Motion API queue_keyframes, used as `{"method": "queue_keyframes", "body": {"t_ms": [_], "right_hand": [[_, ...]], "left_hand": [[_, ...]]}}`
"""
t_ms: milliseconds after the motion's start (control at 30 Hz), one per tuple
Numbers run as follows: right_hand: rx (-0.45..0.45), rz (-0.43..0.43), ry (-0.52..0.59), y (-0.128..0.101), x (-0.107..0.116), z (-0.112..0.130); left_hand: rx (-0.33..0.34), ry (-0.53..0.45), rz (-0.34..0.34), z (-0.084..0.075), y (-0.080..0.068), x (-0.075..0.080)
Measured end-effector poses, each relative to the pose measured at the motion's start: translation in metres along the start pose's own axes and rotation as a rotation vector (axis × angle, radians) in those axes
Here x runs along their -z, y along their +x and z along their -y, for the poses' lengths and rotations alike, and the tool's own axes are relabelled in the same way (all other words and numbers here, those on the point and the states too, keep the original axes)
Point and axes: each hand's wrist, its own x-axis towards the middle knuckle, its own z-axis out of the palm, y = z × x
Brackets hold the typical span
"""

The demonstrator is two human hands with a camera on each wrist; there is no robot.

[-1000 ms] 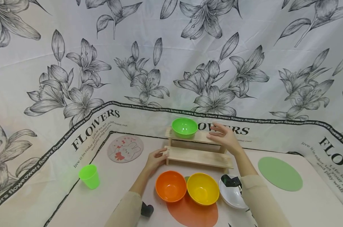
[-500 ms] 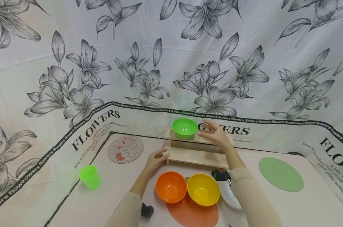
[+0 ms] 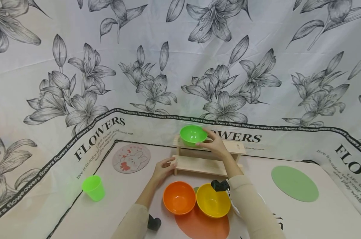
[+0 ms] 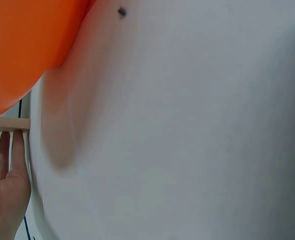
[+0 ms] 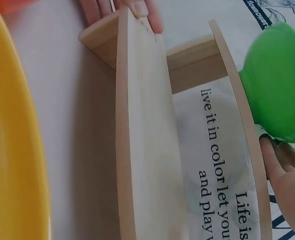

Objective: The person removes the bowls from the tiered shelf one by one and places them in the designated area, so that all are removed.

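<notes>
In the head view a green bowl (image 3: 193, 135) sits at the left end of the upper board of a two-step wooden shelf (image 3: 201, 165). My right hand (image 3: 214, 144) holds the bowl from its right side, one finger at the rim and the thumb low by the base. The right wrist view shows that thumb (image 5: 272, 157) under the bowl's curved wall. My left hand (image 3: 163, 170) grips the left end of the lower board. From the left wrist, two of its fingers (image 4: 18, 150) reach up to the wood.
Before the shelf stand an orange bowl (image 3: 179, 198) and a yellow bowl (image 3: 213, 200), partly over an orange mat (image 3: 204, 224). My right sleeve mostly covers a white dish (image 3: 260, 198). A green cup (image 3: 94, 188) and rabbit mat (image 3: 131, 158) are left; a green mat (image 3: 295, 183) lies right.
My right hand has moved left along the upper board, from its right part to the green bowl, and has taken hold of it. My left hand has stayed at the shelf's end.
</notes>
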Motion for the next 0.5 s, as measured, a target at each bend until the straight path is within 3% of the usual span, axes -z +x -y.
{"method": "queue_keyframes", "body": {"t_ms": [200, 500], "right_hand": [[-0.053, 0.003, 0.013, 0.002, -0.007, 0.004], [-0.072, 0.017, -0.005, -0.014, -0.012, 0.035]], "left_hand": [[0.003, -0.002, 0.007, -0.001, -0.002, 0.0], [-0.003, 0.006, 0.009, 0.0, -0.001, 0.001]]}}
